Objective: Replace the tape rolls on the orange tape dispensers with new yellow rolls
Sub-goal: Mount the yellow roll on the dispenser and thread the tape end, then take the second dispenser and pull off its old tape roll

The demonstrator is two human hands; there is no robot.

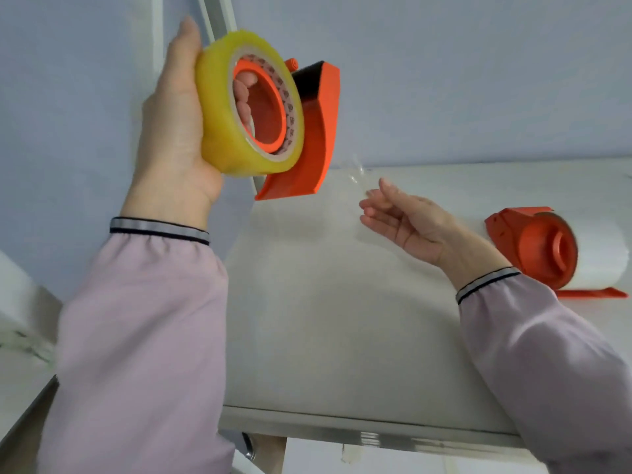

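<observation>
Left hand (171,131) grips the yellow roll (219,107) mounted on a raised orange dispenser (318,131), fingertips inside its core. Right hand (407,217) loosely curled, empty, above the table (325,319); second dispenser (537,248) lies beside it.

The tape roll (219,107) looks like glossy, translucent yellow plastic film wound on a paper core. The dispenser (307,138) holding it is smooth, matt orange plastic, and so is the second dispenser (533,244) lying on the table (342,319), whose top is pale and matt. Both sleeves (143,336) are soft lilac cloth.
</observation>
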